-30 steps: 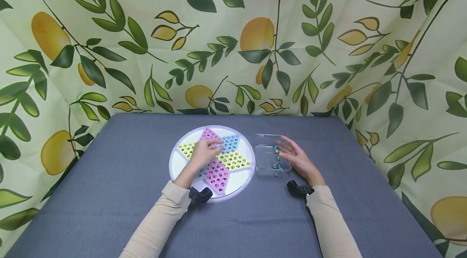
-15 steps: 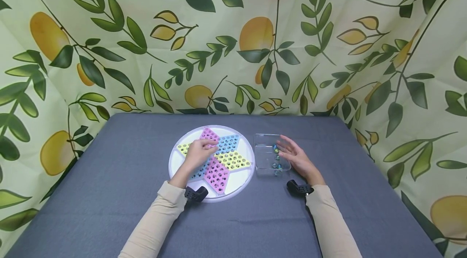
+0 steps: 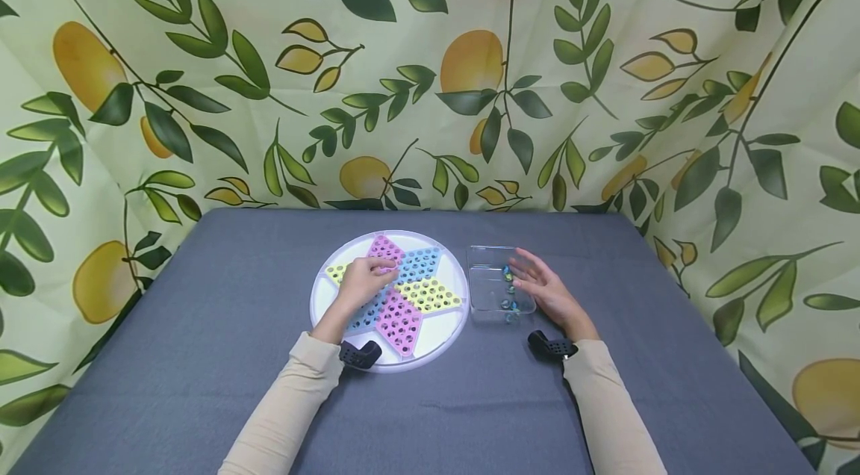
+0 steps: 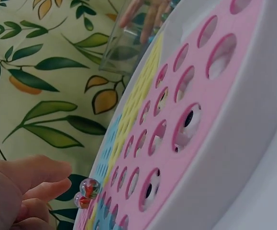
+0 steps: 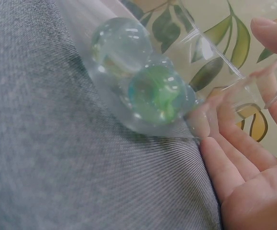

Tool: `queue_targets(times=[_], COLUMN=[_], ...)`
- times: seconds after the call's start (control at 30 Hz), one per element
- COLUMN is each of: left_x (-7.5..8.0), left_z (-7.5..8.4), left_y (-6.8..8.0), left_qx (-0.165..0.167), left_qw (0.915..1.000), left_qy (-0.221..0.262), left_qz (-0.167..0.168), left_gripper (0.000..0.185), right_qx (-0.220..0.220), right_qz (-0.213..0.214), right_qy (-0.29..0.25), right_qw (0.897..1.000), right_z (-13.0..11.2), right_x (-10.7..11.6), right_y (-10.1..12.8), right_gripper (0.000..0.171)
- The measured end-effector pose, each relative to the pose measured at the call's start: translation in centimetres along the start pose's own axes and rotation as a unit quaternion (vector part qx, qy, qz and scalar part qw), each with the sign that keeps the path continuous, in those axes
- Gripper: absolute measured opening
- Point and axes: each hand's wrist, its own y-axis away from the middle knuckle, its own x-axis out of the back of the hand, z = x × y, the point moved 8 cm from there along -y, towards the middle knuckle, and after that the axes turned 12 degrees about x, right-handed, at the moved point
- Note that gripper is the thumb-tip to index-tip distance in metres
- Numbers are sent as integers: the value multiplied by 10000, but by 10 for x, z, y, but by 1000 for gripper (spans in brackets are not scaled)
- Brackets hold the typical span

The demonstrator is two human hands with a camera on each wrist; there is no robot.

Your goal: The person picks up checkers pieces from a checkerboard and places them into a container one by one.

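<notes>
- Left hand is over the star board; its curled fingers pinch a marble at the pink point.
- Right hand rests against the clear box, fingers loosely spread and holding nothing.
- More marbles lie inside the box on the grey tabletop.

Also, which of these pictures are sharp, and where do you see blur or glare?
Head view: evenly lit and sharp, though the marbles look tiny. Left wrist view: the board is close and soft, the marble by the left hand fairly clear. Right wrist view: marbles blurred behind the clear box, with glare on its wall.
</notes>
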Motion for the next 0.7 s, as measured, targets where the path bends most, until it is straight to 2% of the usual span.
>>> queue_targets(times=[0.23, 0.5, 0.7], left_x=[-1, -5, -5], left_z=[-6, -8, -8], left_y=[-3, -6, -6], left_qx=[163, 100, 77], left_qw=[9998, 9985, 9977], left_qy=[-125, -506, -638], left_qz=[31, 170, 221], left_gripper=[30, 27, 25], right_qx=[50, 50, 138], right_qz=[-61, -27, -42], right_qy=[179, 167, -38], right_qw=[9998, 9998, 9999], right_z=[-2, -1, -2], right_x=[0, 2, 0], right_y=[1, 1, 0], right_gripper=[72, 71, 72])
